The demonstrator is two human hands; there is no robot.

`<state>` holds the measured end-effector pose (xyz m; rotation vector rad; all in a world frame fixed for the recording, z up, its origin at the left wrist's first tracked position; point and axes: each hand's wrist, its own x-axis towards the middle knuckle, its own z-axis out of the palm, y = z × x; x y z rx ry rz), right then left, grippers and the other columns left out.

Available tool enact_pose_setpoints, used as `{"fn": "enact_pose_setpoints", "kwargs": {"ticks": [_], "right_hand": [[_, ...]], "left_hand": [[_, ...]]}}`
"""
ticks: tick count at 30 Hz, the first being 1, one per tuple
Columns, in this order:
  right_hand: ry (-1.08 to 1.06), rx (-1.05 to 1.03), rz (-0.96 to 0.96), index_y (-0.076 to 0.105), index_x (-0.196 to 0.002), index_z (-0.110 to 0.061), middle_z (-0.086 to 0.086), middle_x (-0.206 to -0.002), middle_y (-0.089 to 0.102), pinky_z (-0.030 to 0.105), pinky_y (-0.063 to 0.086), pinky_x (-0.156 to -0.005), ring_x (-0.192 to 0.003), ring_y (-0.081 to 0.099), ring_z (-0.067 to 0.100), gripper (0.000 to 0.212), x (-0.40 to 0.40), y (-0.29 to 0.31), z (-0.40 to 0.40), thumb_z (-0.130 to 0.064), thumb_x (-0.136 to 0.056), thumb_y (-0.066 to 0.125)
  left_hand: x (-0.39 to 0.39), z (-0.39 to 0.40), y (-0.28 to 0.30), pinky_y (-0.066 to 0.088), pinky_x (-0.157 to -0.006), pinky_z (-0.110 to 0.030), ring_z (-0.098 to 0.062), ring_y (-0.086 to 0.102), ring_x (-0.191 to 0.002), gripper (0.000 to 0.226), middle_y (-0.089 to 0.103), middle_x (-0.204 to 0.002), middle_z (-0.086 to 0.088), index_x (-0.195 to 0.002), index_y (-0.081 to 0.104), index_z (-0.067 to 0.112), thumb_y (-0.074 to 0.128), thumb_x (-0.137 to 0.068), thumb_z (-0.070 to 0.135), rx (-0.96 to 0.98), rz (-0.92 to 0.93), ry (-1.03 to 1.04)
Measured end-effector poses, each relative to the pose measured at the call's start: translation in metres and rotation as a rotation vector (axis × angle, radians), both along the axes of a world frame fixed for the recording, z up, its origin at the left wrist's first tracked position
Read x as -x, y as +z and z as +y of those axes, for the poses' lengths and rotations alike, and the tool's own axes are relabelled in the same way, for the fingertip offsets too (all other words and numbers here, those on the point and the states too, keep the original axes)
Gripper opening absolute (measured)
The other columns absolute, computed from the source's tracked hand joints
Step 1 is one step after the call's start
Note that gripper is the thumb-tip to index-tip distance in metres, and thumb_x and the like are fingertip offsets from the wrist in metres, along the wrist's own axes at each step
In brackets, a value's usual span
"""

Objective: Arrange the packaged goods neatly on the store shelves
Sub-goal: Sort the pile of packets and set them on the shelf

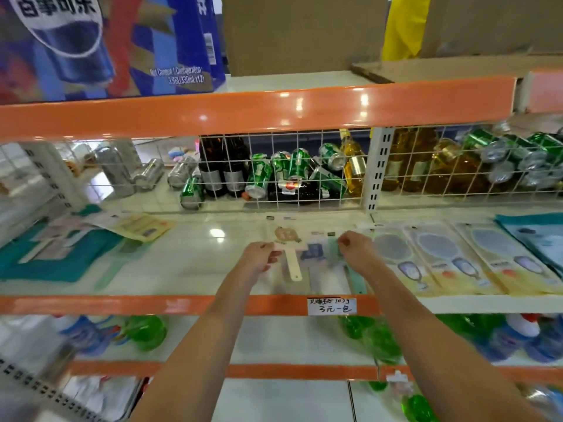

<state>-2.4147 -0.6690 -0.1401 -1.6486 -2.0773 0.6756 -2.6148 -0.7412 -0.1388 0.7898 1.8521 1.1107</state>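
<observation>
Both my hands reach onto the middle white shelf [195, 257]. My left hand [259, 257] grips the left edge of a clear packet holding a cream hand fan [292, 254] with a brown animal picture. My right hand [355, 249] pinches the right side of the same flat packets, where a blue and green packet [323, 251] lies partly under the fan. To the right, three flat packets with grey oval mirrors [438, 257] lie side by side in a row. At the far left lie teal packets [61, 254] and a yellow packet [140, 226], loosely spread.
A wire grid [274, 172] backs the shelf; behind it are green cans, dark bottles and yellow bottles. An orange rail with a handwritten price label [332, 306] fronts the shelf. A Pepsi carton [91, 44] and cardboard boxes stand above. Green bottles fill the shelf below.
</observation>
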Motion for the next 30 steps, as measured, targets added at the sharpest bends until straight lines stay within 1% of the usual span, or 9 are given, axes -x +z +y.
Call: {"fn": "enact_pose_setpoints", "kwargs": {"ticks": [6,10,12,16,19,22,24,26,30], "right_hand": [[0.011,0.006,-0.034,0.060,-0.119,-0.013,0.011,-0.118,0.062,0.028,0.043,-0.077,-0.101,0.059,0.026,0.030,0.016,-0.002,-0.003,-0.019,-0.097,0.040],[0.006,0.001,-0.011,0.061,-0.118,-0.012,0.010,-0.118,0.062,0.029,0.046,-0.080,-0.101,0.059,0.025,0.029,0.014,-0.006,-0.005,-0.017,-0.097,0.042],[0.001,0.004,0.010,0.060,-0.118,-0.013,0.009,-0.118,0.062,0.026,0.044,-0.077,-0.099,0.059,0.024,0.028,0.012,-0.007,-0.006,-0.017,-0.096,0.043],[-0.003,0.005,0.023,0.060,-0.118,-0.015,0.008,-0.118,0.062,0.028,0.044,-0.081,-0.101,0.059,0.024,0.029,0.009,-0.008,-0.007,-0.017,-0.094,0.044],[0.001,-0.005,0.030,0.060,-0.118,-0.014,0.009,-0.118,0.062,0.028,0.044,-0.080,-0.101,0.058,0.025,0.028,0.008,-0.008,-0.008,-0.016,-0.095,0.043],[0.001,-0.013,0.019,0.060,-0.118,-0.014,0.009,-0.119,0.062,0.028,0.043,-0.080,-0.103,0.058,0.025,0.029,0.008,-0.008,-0.008,-0.017,-0.095,0.043],[0.002,-0.015,0.000,0.059,-0.119,-0.014,0.009,-0.119,0.061,0.029,0.044,-0.081,-0.103,0.058,0.025,0.029,0.008,-0.009,-0.008,-0.017,-0.096,0.043],[0.006,-0.021,-0.035,0.059,-0.120,-0.014,0.010,-0.119,0.061,0.031,0.046,-0.084,-0.104,0.058,0.026,0.029,0.010,-0.010,-0.009,-0.017,-0.096,0.042],[0.035,-0.054,-0.181,0.059,-0.117,-0.011,0.011,-0.114,0.062,0.033,0.046,-0.084,-0.103,0.056,0.025,0.029,0.015,-0.013,-0.012,-0.016,-0.097,0.040]], "left_hand": [[0.025,-0.006,-0.011,0.037,-0.055,-0.019,-0.008,0.051,-0.063,0.031,0.064,-0.090,-0.006,-0.113,0.062,-0.004,0.039,-0.101,0.012,0.060,0.125,-0.020],[0.030,-0.004,-0.019,0.036,-0.055,-0.021,-0.008,0.055,-0.066,0.031,0.069,-0.106,-0.012,-0.109,0.063,-0.003,0.040,-0.101,0.015,0.113,0.221,-0.082],[0.032,-0.002,-0.021,0.041,-0.061,-0.023,-0.014,0.058,-0.074,0.031,0.069,-0.107,-0.012,-0.108,0.064,-0.002,0.040,-0.101,0.016,0.134,0.258,-0.108],[0.036,0.001,-0.018,0.047,-0.084,-0.033,-0.020,0.057,-0.090,0.024,0.065,-0.101,-0.010,-0.100,0.059,0.006,0.038,-0.102,0.018,0.187,0.367,-0.211],[0.040,0.003,-0.015,0.041,-0.081,-0.031,-0.019,0.053,-0.090,0.027,0.060,-0.099,-0.007,-0.110,0.057,0.002,0.037,-0.102,0.020,0.231,0.427,-0.277],[0.043,0.006,-0.011,0.039,-0.080,-0.030,-0.020,0.053,-0.091,0.024,0.061,-0.106,-0.011,-0.105,0.054,0.006,0.036,-0.103,0.021,0.278,0.493,-0.346],[0.044,0.006,-0.010,0.039,-0.083,-0.031,-0.024,0.055,-0.098,0.027,0.061,-0.114,-0.014,-0.107,0.054,0.006,0.034,-0.103,0.023,0.324,0.614,-0.412],[0.045,0.005,-0.010,0.040,-0.087,-0.033,-0.028,0.055,-0.108,0.035,0.059,-0.118,-0.013,-0.117,0.053,0.004,0.031,-0.104,0.028,0.358,0.773,-0.464],[0.050,0.003,-0.016,0.043,-0.085,-0.036,-0.027,0.056,-0.103,0.034,0.059,-0.112,-0.010,-0.116,0.049,0.010,0.033,-0.101,0.037,0.377,1.030,-0.505]]}}
